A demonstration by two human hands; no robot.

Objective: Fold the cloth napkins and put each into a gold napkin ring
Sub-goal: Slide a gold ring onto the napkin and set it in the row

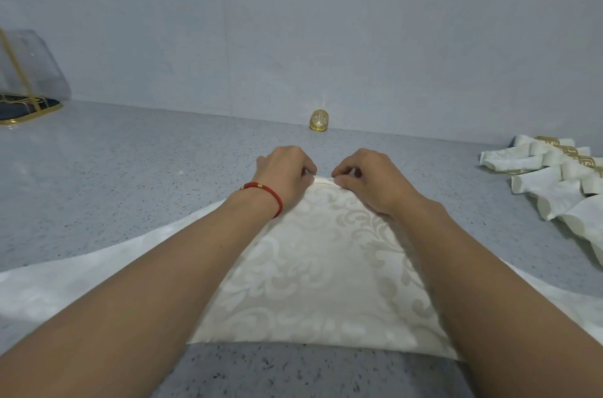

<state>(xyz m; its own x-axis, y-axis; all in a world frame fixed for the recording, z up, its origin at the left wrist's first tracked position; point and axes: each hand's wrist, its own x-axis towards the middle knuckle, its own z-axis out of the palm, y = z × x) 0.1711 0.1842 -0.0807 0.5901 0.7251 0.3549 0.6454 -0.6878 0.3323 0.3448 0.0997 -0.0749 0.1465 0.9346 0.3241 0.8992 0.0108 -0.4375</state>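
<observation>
Both our left hand [287,174] and right hand [365,180] pinch the far tip of the cream damask napkin [319,267], fingers curled on a narrow first fold. The napkin lies flat on the speckled grey counter [130,185]. Risk: the slick weave slips and the fold skews if one pinch loosens. A shiny, round gold ring [319,120] stands by the wall; finished napkins [554,179] lie at right.

Damask cloth napkin [323,267] – soft sheen, speckled matt counter [130,188], shiny gold ring [319,120]
</observation>
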